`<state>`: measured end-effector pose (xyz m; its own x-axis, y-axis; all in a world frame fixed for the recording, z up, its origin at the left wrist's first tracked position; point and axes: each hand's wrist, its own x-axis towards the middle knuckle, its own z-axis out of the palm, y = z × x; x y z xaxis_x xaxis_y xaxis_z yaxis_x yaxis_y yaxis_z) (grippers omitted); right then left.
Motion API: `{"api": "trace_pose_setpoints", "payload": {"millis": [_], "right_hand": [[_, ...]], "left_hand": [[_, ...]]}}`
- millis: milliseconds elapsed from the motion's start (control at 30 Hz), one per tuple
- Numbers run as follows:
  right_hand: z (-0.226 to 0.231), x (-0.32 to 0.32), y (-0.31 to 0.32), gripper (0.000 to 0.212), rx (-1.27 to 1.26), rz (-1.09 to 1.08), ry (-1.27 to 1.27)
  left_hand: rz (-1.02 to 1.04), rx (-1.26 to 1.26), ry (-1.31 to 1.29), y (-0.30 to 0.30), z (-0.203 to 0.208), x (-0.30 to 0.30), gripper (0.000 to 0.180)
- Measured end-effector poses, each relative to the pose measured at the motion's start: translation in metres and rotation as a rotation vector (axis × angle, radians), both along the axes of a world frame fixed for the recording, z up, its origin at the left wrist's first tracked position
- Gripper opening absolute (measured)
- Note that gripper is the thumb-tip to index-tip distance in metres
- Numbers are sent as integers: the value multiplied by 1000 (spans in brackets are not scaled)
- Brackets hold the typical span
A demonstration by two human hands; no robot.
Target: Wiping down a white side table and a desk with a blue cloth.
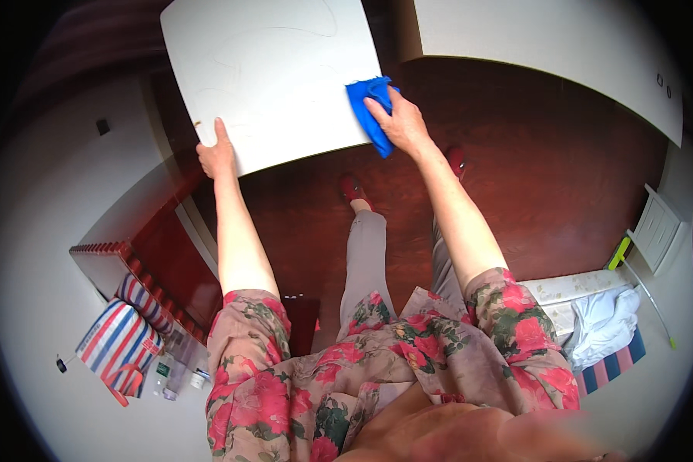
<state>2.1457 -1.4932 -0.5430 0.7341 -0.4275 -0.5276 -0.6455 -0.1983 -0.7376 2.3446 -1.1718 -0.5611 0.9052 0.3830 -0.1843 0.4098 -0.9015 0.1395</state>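
Observation:
A white board or tabletop [277, 69] with rounded corners and faint curved lines fills the upper middle. My left hand [219, 154] grips its near left corner, the thumb lying on top and the fingers going under the edge. At the near right edge my right hand [402, 123] is closed on a blue cloth [373, 127]. Part of the cloth lies on the white surface and part hangs over the edge. What supports the board is hidden from this view.
A large white piece of furniture [508, 35] stands at the upper right above a dark red wooden floor [547, 146]. Striped bags [119, 339] and bottles sit at lower left. A bundle of pale fabric [604, 323] and a green-headed tool [619, 252] are at lower right.

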Motion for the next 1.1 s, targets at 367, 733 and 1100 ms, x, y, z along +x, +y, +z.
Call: {"api": "trace_pose_setpoints", "payload": {"millis": [367, 733, 1100], "right_hand": [[2, -73, -38, 67, 12, 136, -4], [-2, -122, -28, 59, 35, 264, -64], [3, -196, -3, 55, -233, 71, 0]], "left_hand": [[118, -54, 86, -12, 15, -147, 98], [303, -85, 89, 4, 22, -263, 99], [303, -262, 122, 25, 9, -394, 86]]}}
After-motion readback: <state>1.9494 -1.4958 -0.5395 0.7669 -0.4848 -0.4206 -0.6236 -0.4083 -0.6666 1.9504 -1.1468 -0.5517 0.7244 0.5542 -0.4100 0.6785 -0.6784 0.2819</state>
